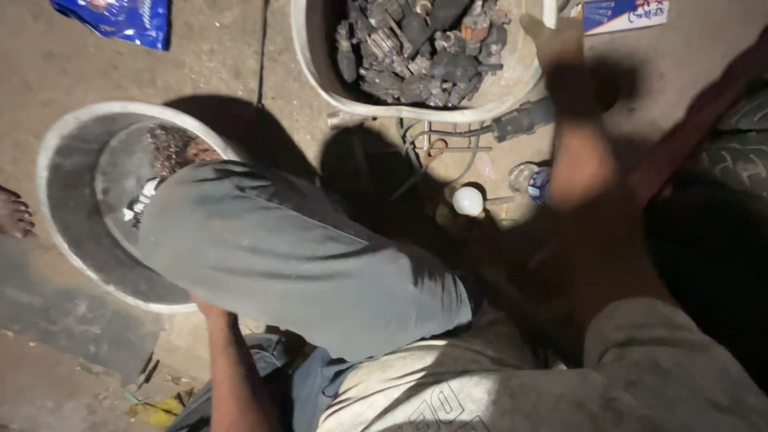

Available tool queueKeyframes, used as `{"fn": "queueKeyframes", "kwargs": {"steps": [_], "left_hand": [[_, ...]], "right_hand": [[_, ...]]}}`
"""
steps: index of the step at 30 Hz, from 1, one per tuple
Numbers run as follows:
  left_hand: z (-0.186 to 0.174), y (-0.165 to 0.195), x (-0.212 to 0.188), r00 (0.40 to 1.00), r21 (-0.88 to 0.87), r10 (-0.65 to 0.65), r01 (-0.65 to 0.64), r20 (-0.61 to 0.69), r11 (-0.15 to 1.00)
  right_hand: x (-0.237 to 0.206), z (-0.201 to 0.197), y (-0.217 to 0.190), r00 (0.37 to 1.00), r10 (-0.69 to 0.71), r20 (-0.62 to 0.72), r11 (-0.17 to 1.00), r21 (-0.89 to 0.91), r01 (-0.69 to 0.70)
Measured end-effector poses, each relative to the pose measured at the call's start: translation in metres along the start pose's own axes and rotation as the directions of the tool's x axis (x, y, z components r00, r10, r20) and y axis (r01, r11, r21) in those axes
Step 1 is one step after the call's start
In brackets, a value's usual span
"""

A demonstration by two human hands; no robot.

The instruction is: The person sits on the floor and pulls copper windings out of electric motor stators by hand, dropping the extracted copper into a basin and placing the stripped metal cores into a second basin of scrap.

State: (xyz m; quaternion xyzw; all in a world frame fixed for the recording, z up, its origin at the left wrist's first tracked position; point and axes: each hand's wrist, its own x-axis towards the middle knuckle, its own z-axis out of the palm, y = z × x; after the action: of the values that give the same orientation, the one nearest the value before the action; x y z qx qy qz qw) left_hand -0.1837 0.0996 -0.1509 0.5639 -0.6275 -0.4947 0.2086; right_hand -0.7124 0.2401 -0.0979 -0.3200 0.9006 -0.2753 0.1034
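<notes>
Right hand [560, 44] blurred at rim of tub [416, 112] of metal scrap [424, 44], grip impossible to tell; below it bare dusty concrete floor [216, 64]; left hand hidden.

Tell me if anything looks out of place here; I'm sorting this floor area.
Loose tools and wire lie scattered on the ground beside the tub of metal parts, with a small white ball among them. The right hand, blurred, reaches toward the tub.

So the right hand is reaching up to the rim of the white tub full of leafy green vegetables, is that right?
Not quite. In the head view the right hand does reach up to the rim of the white tub, but the tub holds dark, grimy metal parts, not leafy green vegetables.
</notes>
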Motion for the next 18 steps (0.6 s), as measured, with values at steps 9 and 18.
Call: {"fn": "queueKeyframes", "kwargs": {"steps": [9, 18], "left_hand": [[0.028, 0.027, 0.008, 1.0, 0.058, 0.005, -0.006, 0.02, 0.998], [0.018, 0.022, 0.006, 0.999, 0.056, 0.04, -0.039, -0.015, 0.998]], "right_hand": [[-0.009, 0.015, 0.034, 0.997, -0.072, 0.007, 0.954, -0.291, 0.071], [-0.069, 0.056, 0.044, 0.804, 0.547, 0.235, 0.193, 0.898, -0.394]]}}
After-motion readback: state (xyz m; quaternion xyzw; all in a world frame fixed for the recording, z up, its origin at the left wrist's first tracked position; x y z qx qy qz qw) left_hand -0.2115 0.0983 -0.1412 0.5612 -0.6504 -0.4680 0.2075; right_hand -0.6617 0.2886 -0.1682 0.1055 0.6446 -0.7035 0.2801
